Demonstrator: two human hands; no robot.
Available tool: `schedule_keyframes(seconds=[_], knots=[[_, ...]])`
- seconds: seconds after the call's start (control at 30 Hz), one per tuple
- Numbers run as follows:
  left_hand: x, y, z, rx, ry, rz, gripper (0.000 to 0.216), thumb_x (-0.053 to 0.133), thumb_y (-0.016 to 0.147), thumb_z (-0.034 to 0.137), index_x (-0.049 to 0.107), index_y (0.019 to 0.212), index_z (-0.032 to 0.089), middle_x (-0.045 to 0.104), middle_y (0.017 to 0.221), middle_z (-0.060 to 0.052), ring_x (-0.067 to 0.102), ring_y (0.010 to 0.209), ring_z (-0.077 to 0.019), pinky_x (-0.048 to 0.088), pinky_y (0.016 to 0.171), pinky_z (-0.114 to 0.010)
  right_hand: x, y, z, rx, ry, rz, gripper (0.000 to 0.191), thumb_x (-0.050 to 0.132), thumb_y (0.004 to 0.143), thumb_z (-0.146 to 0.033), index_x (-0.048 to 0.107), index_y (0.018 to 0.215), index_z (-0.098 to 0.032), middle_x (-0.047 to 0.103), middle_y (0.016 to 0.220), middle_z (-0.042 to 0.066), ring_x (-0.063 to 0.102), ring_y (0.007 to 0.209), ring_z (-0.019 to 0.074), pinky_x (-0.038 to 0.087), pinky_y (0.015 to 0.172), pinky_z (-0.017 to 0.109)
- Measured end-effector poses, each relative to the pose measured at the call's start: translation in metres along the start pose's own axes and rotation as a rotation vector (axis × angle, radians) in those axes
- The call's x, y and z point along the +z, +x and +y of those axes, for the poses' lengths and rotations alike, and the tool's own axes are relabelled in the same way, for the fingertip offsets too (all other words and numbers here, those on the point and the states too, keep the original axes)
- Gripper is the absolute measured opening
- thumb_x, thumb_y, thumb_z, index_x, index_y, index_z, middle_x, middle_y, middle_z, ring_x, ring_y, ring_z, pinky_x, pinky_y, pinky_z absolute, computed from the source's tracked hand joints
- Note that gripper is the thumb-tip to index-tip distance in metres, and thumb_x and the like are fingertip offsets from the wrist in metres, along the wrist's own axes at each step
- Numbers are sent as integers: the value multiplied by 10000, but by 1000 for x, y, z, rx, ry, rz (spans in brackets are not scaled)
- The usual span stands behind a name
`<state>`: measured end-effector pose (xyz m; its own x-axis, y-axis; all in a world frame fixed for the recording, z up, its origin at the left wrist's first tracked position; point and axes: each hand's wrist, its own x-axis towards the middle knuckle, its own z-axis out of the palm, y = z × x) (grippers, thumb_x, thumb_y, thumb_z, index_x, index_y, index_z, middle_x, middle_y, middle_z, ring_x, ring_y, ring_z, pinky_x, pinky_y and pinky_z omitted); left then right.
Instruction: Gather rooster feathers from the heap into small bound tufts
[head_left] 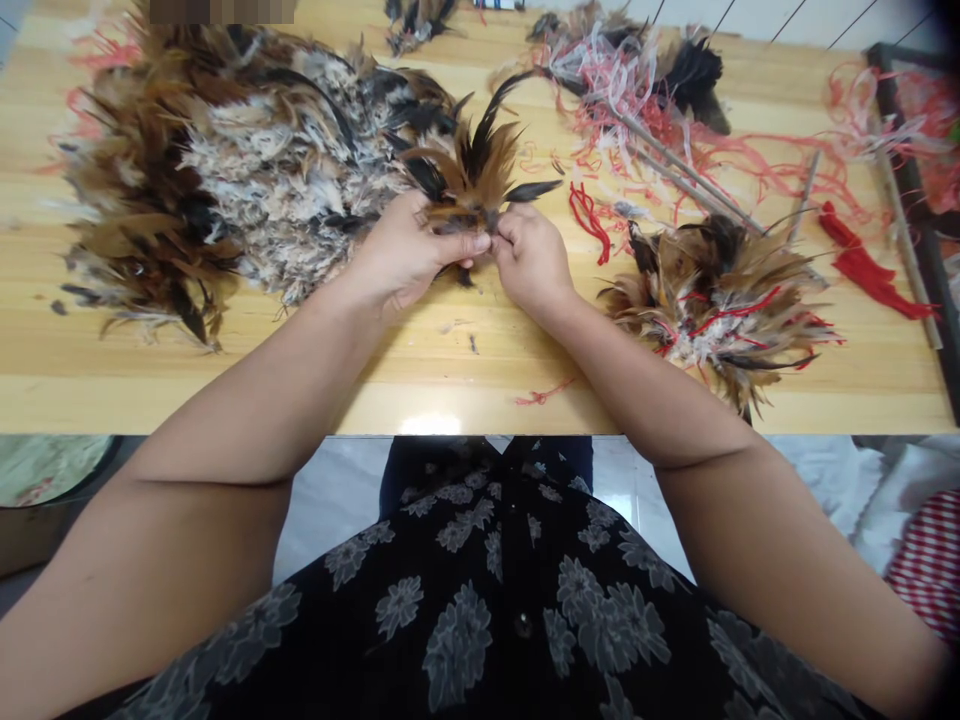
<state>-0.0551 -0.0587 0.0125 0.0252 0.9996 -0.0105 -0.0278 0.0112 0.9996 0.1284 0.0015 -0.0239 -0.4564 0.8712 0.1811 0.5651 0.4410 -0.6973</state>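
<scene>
A small bunch of brown and black feathers (474,170) fans upward from between both hands over the wooden table (420,360). My left hand (405,255) is closed, its thumb and fingers pinching the bunch at its base. My right hand (529,258) is closed too, its fingertips pressed against the same base from the right. The two hands touch at the fingertips. A big heap of loose brown, white and black feathers (225,160) lies just left of my left hand.
A feather bundle tied with red string (712,295) lies right of my right hand. Red and white strings (645,110) and thin sticks (690,175) sprawl at the back right. Folded red string (870,265) and a dark frame (919,200) sit at the far right.
</scene>
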Motion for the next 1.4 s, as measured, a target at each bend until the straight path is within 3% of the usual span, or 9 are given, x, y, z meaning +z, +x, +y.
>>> schedule_keyframes(seconds=[0.2, 0.37, 0.5, 0.67, 0.87, 1.03, 1.1, 1.23, 1.4], knots=[[3, 5, -10, 53, -86, 61, 409, 1229, 807, 176, 828, 845, 246, 826, 889, -6, 720, 850, -220, 567, 752, -353, -2, -10, -11, -55, -198, -32, 320, 533, 1231, -194, 852, 1227, -186, 882, 1303, 140, 833, 1298, 318, 652, 1223, 455], [-1, 4, 1, -44, -283, 31, 408, 1114, 1037, -23, 793, 914, 196, 777, 835, 53, 638, 842, -135, 478, 818, -289, -4, -9, -8, -115, -79, -49, 346, 580, 1292, -275, 907, 1229, -180, 870, 1228, 109, 845, 1262, 269, 653, 1166, 383], [-17, 8, 13, -134, -423, 3, 417, 929, 1137, -139, 768, 941, 191, 735, 797, 62, 625, 843, -138, 448, 811, -285, -1, -2, 6, -136, 80, -4, 309, 686, 1306, -386, 904, 1290, -167, 845, 1175, 77, 817, 1185, 239, 650, 1174, 383], [-29, 15, 16, -258, -410, -49, 532, 714, 1260, -96, 779, 795, 153, 739, 755, -12, 658, 780, -124, 536, 734, -210, 0, 3, 14, -86, 163, -11, 274, 832, 1245, -416, 857, 1385, -182, 781, 1063, 20, 753, 1031, 200, 643, 1096, 364], [-19, 15, 5, -242, -513, 7, 492, 922, 1195, -3, 808, 743, 153, 743, 754, -39, 719, 686, -113, 613, 650, -161, -5, 0, 7, -159, 222, -30, 239, 890, 1194, -420, 874, 1173, -182, 804, 1147, 76, 771, 1162, 242, 655, 1178, 421], [-13, 11, 23, -340, -428, -2, 586, 675, 1297, -65, 767, 751, 129, 724, 728, -27, 694, 667, -82, 596, 649, -139, -1, 2, 10, -163, 250, -19, 242, 860, 1216, -404, 872, 1122, -181, 819, 1162, 83, 785, 1174, 241, 667, 1177, 427], [-14, 10, 29, -364, -394, -6, 602, 611, 1303, -79, 751, 757, 131, 718, 720, -22, 689, 669, -78, 599, 666, -139, 0, 2, 11, -155, 308, -36, 316, 879, 1218, -488, 873, 1137, -183, 840, 1155, 80, 789, 1155, 235, 677, 1164, 419], [-22, 12, 28, -329, -425, 2, 530, 684, 1269, -65, 753, 788, 145, 734, 748, -27, 701, 701, -97, 607, 676, -144, -2, 1, 9, -120, 520, -125, 551, 870, 1194, -727, 850, 1180, -177, 882, 1141, 60, 793, 1097, 187, 695, 1086, 347], [-25, 10, 24, -346, -385, -51, 470, 714, 1226, -109, 787, 827, 129, 774, 778, -35, 749, 701, -112, 642, 692, -163, -9, -4, -2, -85, 663, -224, 734, 788, 1178, -887, 780, 1079, -160, 842, 1056, 35, 787, 1080, 141, 688, 1036, 271]])
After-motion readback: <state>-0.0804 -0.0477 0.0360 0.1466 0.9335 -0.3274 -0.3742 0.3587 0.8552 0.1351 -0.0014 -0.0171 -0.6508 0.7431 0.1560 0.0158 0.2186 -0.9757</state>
